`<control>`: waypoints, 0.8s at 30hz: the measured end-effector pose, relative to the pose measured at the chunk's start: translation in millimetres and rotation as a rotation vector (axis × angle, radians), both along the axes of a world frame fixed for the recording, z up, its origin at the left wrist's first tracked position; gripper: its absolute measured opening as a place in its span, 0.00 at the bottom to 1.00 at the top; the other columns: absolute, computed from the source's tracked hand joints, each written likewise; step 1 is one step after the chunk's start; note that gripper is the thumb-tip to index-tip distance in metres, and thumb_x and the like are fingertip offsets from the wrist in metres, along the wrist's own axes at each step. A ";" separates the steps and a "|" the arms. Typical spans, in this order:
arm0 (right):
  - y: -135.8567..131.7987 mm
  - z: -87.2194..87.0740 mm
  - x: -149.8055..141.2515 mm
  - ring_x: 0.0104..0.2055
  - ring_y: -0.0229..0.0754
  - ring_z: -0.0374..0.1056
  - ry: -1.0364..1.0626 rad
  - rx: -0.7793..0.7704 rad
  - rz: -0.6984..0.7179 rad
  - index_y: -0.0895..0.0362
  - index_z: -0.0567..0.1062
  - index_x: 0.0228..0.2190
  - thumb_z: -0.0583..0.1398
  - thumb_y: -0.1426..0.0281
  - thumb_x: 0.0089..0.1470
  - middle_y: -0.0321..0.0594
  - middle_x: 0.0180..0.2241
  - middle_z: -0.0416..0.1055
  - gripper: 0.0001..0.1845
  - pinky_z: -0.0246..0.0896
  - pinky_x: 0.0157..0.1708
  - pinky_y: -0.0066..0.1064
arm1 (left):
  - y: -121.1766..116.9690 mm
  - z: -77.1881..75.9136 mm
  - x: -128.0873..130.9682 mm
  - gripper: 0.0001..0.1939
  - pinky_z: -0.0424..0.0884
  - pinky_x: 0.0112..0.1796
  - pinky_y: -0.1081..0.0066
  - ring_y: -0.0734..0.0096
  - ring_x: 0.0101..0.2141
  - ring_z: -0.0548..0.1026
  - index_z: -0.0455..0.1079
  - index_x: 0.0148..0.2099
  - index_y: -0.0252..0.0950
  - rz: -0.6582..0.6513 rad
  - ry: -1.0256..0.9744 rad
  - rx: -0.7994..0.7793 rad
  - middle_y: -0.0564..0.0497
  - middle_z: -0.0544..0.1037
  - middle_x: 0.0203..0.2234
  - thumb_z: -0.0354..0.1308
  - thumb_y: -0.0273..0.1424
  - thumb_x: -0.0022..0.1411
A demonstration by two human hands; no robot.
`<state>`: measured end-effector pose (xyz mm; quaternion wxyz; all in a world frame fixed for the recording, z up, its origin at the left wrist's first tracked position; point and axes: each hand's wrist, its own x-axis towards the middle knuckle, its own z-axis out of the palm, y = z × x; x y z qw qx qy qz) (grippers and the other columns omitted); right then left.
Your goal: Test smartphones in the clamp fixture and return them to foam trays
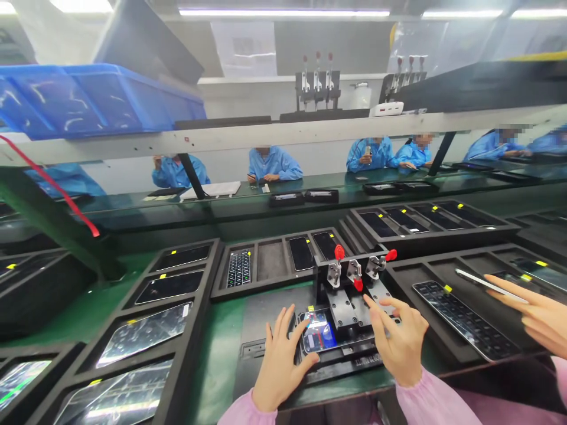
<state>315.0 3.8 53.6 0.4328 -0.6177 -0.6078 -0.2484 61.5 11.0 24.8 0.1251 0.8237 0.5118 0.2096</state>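
Note:
A phone with a lit blue screen [319, 332] lies at the left end of a black clamp fixture [349, 348]. My left hand [281, 360] is spread beside it, with thumb and index finger at the phone's left side. My right hand [401, 339] is in front of the clamps, its index finger stretched toward the lowered red-tipped middle lever [358, 284]; whether it touches is hard to tell. Nothing shows in its fingers. The left red-tipped lever [339, 252] stands up, and the right red-tipped lever [391, 255] points sideways.
Black foam trays with phones surround the fixture: a left tray [201, 307], a back tray [270, 260] and a right tray [411, 271]. At right, another person's hand [543, 316] holds a phone [489, 285]. An overhead shelf [248, 136] carries a blue bin [84, 100].

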 end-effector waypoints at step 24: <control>-33.6 -45.1 35.2 0.28 0.39 0.65 0.174 0.092 0.031 0.44 0.76 0.31 0.61 0.69 0.47 0.36 0.30 0.70 0.08 0.61 0.33 0.41 | -1.8 -0.4 -6.8 0.39 0.57 0.55 0.53 0.51 0.60 0.52 0.54 0.59 0.43 -0.187 -0.137 -0.046 0.42 0.46 0.63 0.59 0.50 0.48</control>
